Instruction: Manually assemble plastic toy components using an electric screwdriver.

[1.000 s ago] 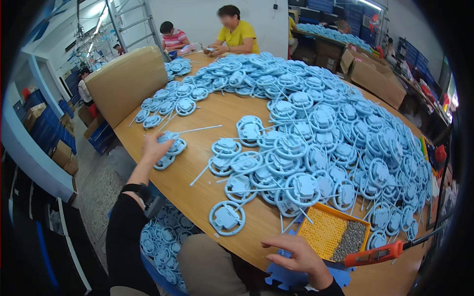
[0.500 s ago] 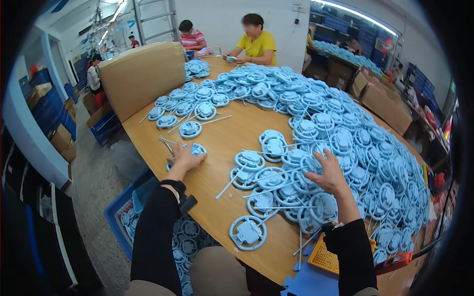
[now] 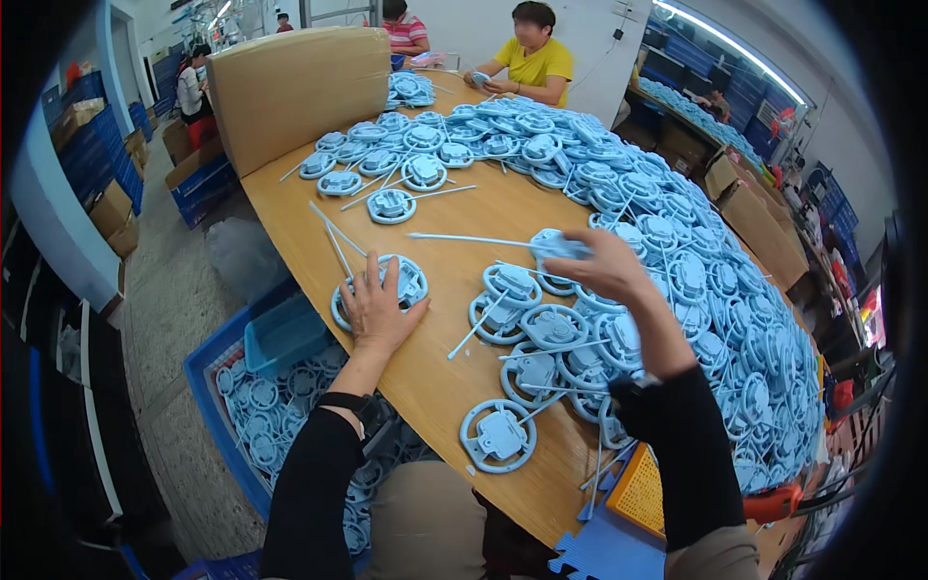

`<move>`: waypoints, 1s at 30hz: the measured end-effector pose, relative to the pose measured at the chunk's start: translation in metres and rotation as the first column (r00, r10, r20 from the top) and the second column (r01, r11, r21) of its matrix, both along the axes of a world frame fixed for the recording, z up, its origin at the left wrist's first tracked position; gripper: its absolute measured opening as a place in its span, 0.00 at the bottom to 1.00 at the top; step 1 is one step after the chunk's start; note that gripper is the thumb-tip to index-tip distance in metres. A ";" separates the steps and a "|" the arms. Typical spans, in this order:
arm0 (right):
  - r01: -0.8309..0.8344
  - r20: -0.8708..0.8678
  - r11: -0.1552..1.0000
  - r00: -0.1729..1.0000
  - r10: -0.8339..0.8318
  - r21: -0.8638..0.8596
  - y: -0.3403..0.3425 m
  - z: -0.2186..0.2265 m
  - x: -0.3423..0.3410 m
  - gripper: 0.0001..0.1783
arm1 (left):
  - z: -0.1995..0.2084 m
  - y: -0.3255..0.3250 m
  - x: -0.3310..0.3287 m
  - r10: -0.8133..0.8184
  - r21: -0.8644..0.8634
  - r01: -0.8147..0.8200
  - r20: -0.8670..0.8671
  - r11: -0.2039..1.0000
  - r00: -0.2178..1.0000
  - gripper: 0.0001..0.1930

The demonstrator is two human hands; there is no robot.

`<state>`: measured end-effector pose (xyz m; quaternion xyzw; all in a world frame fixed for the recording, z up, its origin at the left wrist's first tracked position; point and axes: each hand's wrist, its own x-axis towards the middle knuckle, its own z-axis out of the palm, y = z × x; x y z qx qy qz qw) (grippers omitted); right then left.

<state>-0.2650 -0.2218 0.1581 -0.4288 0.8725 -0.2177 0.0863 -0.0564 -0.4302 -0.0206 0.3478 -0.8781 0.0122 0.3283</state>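
My left hand (image 3: 377, 311) lies with its fingers spread over light-blue plastic steering-wheel pieces near the table's left edge. One ring (image 3: 413, 281) shows beyond its fingertips, another partly under the hand. Thin light-blue rods stick out beyond them. Above the near edge of the heap, my right hand (image 3: 609, 266) is closed round a similar steering-wheel piece (image 3: 556, 246), slightly smeared by motion. A long thin rod (image 3: 469, 239) points left from that piece. Several loose pieces lie just below, among them a single wheel (image 3: 499, 435) near the front edge.
A large heap of wheels (image 3: 696, 280) covers the table's right side. A cardboard sheet (image 3: 300, 92) stands at the far left. Below the edge is a blue crate (image 3: 217, 425) of wheels with a tray (image 3: 285, 338). An orange basket (image 3: 640, 488) is near my right forearm. Two people sit across.
My right hand has moved left and away from me, closing on a wheel piece with its rod. My left hand has settled flatter on the pieces. The view has shifted slightly.
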 end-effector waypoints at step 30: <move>0.404 0.174 0.496 0.878 -0.446 -0.768 0.463 -0.027 0.199 0.41 | 0.106 0.196 -0.005 -0.850 0.146 0.839 0.027 0.525 0.527 0.22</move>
